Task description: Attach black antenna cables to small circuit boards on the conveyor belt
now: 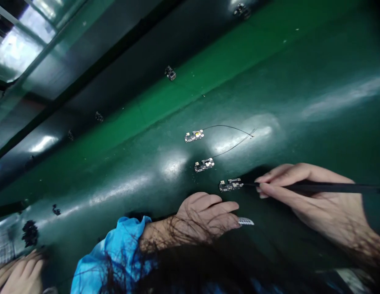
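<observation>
Pinching a slim black tool (337,188) between thumb and fingers, the right hand (323,208) is nearly closed, and the tool's thin tip points left at the right end of the nearest circuit board (231,185); whether it touches the board I cannot tell. That board lies flat on the green work surface (306,143), just beyond the left hand (205,214). The left hand rests low with its fingers loosely curled, and a white strip (246,221) with dark marks sticks out by its fingertips; how firmly it is held cannot be told. A blue sleeve (116,249) covers the left forearm, and dark hair (208,265) hangs across the lower edge of the view. Farther off lie 2 similar boards, a middle board (204,165) and a far board (194,135) with a yellow spot, each with a thin dark wire running right; the 2 wires meet near their ends. Small dark parts (170,73) sit spaced out along the dark band (131,61) beyond. At lower left, a co-worker's hand (26,271) is near a black pile (30,233).
</observation>
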`<state>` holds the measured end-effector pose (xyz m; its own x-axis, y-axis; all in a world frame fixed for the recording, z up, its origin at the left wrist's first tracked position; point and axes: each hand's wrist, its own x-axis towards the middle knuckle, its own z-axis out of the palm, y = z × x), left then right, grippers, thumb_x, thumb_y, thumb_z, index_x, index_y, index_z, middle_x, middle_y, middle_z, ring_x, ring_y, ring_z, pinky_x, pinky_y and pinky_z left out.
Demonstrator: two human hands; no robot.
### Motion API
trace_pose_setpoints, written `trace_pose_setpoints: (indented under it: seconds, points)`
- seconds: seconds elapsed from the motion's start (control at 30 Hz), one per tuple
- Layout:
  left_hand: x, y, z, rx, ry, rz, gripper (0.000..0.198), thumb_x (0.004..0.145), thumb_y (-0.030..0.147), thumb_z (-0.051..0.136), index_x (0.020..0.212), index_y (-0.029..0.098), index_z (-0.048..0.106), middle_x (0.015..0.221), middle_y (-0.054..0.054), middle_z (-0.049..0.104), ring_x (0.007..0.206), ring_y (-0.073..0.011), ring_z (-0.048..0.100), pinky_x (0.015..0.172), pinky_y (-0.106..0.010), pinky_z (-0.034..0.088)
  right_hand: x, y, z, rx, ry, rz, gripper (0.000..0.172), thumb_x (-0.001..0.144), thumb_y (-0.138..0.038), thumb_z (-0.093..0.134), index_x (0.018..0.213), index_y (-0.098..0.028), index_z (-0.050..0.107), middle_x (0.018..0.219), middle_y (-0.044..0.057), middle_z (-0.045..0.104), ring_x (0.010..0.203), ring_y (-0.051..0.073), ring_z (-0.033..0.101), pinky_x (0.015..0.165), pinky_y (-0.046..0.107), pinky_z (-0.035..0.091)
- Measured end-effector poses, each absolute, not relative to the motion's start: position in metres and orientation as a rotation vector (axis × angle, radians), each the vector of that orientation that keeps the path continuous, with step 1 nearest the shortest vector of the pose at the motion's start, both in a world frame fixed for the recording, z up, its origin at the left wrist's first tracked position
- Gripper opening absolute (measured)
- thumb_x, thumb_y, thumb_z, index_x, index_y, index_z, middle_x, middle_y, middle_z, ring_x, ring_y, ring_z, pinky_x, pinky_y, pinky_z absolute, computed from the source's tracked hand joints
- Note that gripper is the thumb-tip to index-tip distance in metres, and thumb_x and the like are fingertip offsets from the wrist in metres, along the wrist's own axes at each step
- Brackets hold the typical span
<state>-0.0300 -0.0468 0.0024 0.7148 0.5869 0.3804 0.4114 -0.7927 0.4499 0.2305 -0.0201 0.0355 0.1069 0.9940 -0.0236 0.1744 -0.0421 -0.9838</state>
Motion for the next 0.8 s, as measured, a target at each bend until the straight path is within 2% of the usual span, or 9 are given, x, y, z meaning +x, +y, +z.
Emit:
trace_pose_setpoints:
  seconds: [0.1,0.17,0.27,0.43,0.5,0.8]
  points:
    - [-0.027,-0.045,0.005,2.746,0.818,0.8,0.012,0.112,0.027,0.079,0.108,0.031,0.09,0.136,0.003,0.095,0.116,-0.0201,0.089,0.109,-0.031,0.07,0.229,-0.018,0.031,-1.439,-1.255,1.065,0.041,0.087,-0.055,0.107,0.067,-0.03,0.081,0.071,0.004,0.089,0.065,0.019,0.089,0.065,0.019,0.072]
    - [-0.026,-0.043,0.008,2.777,0.804,0.784,0.019,0.113,0.024,0.073,0.106,0.027,0.09,0.134,-0.003,0.096,0.123,-0.0223,0.088,0.116,-0.033,0.069,0.228,-0.019,0.028,-1.424,-1.267,1.064,0.038,0.088,-0.05,0.106,0.067,-0.031,0.081,0.072,0.003,0.089,0.064,0.02,0.088,0.064,0.022,0.073]
    - [-0.025,-0.041,0.009,2.804,0.799,0.733,0.027,0.114,0.021,0.066,0.104,0.027,0.09,0.136,-0.005,0.095,0.126,-0.0223,0.089,0.118,-0.033,0.071,0.226,-0.022,0.026,-1.417,-1.309,1.064,0.031,0.09,-0.042,0.103,0.07,-0.031,0.083,0.075,0.003,0.091,0.066,0.022,0.089,0.066,0.024,0.075]
    - [-0.027,-0.044,0.008,2.812,0.811,0.653,0.015,0.109,0.023,0.074,0.105,0.026,0.088,0.143,-0.008,0.093,0.131,-0.0235,0.088,0.12,-0.033,0.071,0.224,-0.023,0.026,-1.399,-1.354,1.068,0.027,0.09,-0.034,0.101,0.07,-0.031,0.084,0.077,0.003,0.092,0.066,0.022,0.09,0.068,0.024,0.075]
    - [-0.027,-0.045,0.008,2.789,0.805,0.639,0.016,0.108,0.022,0.073,0.108,0.024,0.089,0.144,-0.01,0.092,0.133,-0.0244,0.088,0.122,-0.033,0.07,0.224,-0.026,0.023,-1.397,-1.356,1.075,0.025,0.092,-0.033,0.1,0.073,-0.031,0.084,0.079,0.002,0.092,0.069,0.022,0.09,0.069,0.024,0.075]
    - [-0.025,-0.044,0.012,2.782,0.837,0.668,0.019,0.113,0.022,0.071,0.108,0.024,0.09,0.139,-0.007,0.094,0.129,-0.0217,0.089,0.117,-0.032,0.072,0.227,-0.036,0.01,-1.337,-1.418,1.05,0.02,0.1,-0.027,0.092,0.083,-0.031,0.083,0.085,0.001,0.092,0.074,0.02,0.09,0.074,0.024,0.076]
